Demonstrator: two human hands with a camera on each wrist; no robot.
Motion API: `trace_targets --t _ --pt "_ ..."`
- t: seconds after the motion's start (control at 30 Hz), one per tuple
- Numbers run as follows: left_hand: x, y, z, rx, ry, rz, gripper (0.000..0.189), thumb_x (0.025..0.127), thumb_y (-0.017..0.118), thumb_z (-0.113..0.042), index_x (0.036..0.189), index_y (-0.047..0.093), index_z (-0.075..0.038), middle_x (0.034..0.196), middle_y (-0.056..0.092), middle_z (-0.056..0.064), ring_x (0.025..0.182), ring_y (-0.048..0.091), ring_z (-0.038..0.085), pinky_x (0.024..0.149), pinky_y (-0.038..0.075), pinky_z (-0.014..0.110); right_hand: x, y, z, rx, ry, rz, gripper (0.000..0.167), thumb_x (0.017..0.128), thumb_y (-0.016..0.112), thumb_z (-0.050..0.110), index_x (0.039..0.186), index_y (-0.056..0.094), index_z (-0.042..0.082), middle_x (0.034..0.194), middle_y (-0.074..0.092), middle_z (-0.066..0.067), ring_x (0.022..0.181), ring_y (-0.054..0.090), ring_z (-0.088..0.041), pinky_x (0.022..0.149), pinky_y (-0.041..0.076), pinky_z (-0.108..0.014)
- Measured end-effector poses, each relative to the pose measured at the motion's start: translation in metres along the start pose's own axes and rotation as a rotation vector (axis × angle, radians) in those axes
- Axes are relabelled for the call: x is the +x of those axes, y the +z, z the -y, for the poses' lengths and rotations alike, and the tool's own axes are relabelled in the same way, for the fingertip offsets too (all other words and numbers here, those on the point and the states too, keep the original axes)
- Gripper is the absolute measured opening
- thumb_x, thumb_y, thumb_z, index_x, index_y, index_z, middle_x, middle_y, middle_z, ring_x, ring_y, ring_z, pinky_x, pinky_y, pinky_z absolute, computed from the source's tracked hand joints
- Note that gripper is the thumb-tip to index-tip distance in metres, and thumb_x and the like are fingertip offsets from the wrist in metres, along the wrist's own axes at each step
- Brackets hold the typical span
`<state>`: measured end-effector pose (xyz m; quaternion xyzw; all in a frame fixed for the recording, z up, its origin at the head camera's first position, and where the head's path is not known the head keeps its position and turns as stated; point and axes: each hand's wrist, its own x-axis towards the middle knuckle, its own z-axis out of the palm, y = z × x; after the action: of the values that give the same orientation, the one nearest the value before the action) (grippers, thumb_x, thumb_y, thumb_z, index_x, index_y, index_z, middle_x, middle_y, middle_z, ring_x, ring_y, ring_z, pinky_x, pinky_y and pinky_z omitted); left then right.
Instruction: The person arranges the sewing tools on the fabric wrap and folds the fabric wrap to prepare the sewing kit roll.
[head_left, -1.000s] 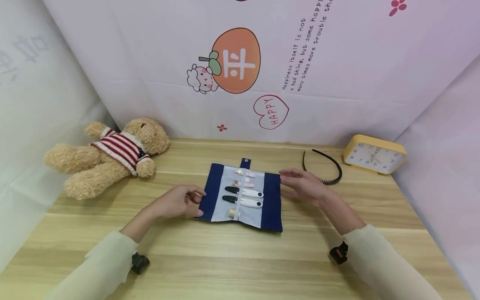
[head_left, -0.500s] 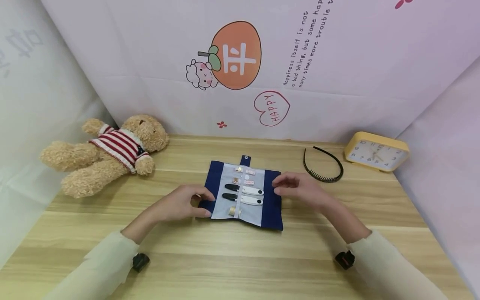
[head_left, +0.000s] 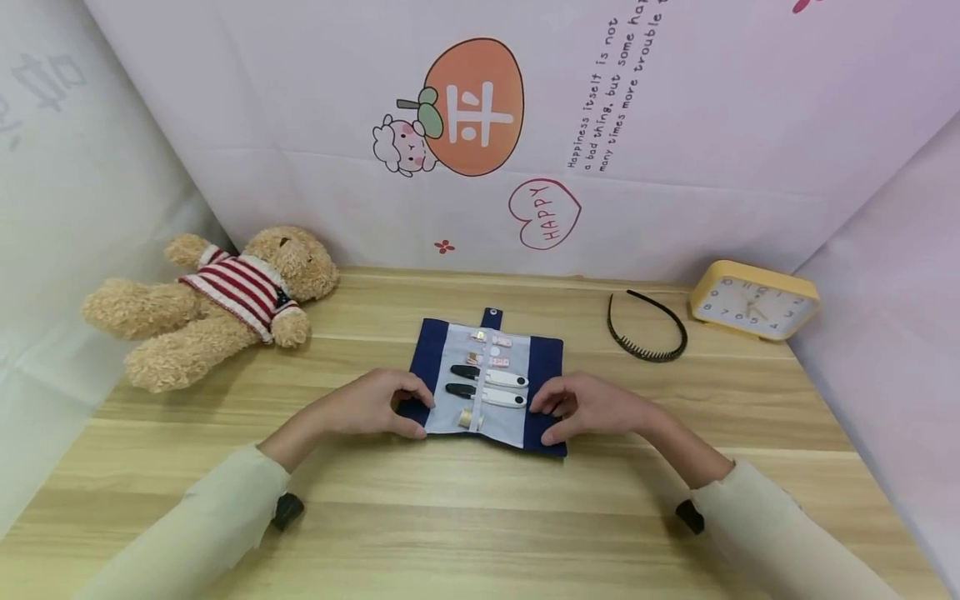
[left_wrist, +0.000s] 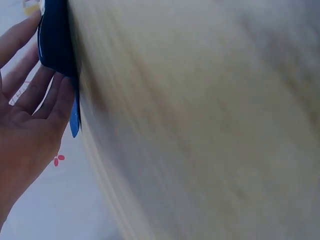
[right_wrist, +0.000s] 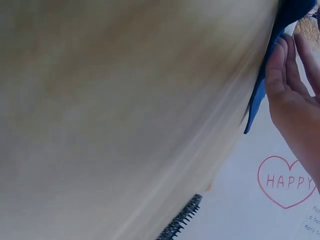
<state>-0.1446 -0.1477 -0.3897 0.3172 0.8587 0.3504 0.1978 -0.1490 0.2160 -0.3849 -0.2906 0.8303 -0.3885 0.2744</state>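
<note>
An unfolded navy fabric pouch [head_left: 543, 375] with a pale grey lining lies on the table in the head view. An elastic band across its middle holds two black-and-white tools [head_left: 504, 378], small pink-and-gold items [head_left: 498, 362] and a small yellowish item [head_left: 467, 419]. My left hand [head_left: 367, 406] rests at the pouch's left flap, thumb near the front edge and fingers loosely bent. On the right flap lies my right hand [head_left: 600, 406], fingers bent and thumb apart from them. Both wrist views show relaxed fingers against the navy fabric [left_wrist: 54, 37]. Neither hand visibly pinches it.
A teddy bear [head_left: 232, 292] in a striped sweater lies at the back left of the wooden table [head_left: 480, 525]. A black headband [head_left: 651, 354] and a yellow clock [head_left: 753, 300] are at the back right. A printed cloth wall [head_left: 315, 192] borders the back.
My right hand has come from beside the pouch's right edge onto the right flap, toward the front. My left hand has shifted slightly right over the left flap. The pouch stays put.
</note>
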Motion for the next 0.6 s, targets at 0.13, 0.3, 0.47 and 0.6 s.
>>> trace_targets --t 0.13,0.3,0.47,0.6 --pt "-0.0006 -0.003 -0.0017 0.014 0.004 0.033 0.031 0.083 0.086 -0.024 0.11 0.073 -0.015 0.11 0.067 -0.006 0.105 0.058 0.018 0.096 0.046 0.041 -0.0004 -0.0003 0.0029 -0.057 -0.013 0.039 0.037 0.083 0.086 0.025 0.112 0.071 0.01 0.114 0.065 0.0 0.105 0.059 -0.022 0.094 0.051 -0.038" --pt "-0.0003 -0.006 -0.0015 0.044 0.013 0.061 0.027 0.084 0.086 -0.023 0.106 0.072 -0.017 0.108 0.067 -0.006 0.104 0.059 0.016 0.096 0.047 0.041 -0.0014 0.0003 0.0049 -0.085 -0.044 0.067 0.039 0.08 0.089 0.027 0.11 0.07 0.01 0.112 0.063 0.0 0.104 0.056 -0.023 0.094 0.05 -0.038" --pt "-0.0004 -0.0083 -0.0001 0.016 0.048 0.052 0.015 0.088 0.081 -0.02 0.098 0.071 -0.017 0.103 0.067 -0.008 0.101 0.06 0.016 0.094 0.049 0.041 -0.0019 -0.0016 0.0062 -0.096 -0.058 0.104 0.034 0.083 0.086 0.027 0.11 0.07 0.013 0.114 0.064 0.003 0.108 0.056 -0.022 0.096 0.05 -0.038" --pt "0.0007 -0.0102 -0.0003 -0.022 0.07 0.034 0.003 0.094 0.074 -0.017 0.095 0.071 -0.016 0.098 0.067 -0.008 0.095 0.061 0.014 0.088 0.051 0.038 -0.0016 -0.0067 0.0066 -0.071 -0.076 0.13 0.02 0.091 0.077 0.02 0.109 0.072 0.012 0.116 0.065 -0.001 0.108 0.06 -0.021 0.096 0.052 -0.038"
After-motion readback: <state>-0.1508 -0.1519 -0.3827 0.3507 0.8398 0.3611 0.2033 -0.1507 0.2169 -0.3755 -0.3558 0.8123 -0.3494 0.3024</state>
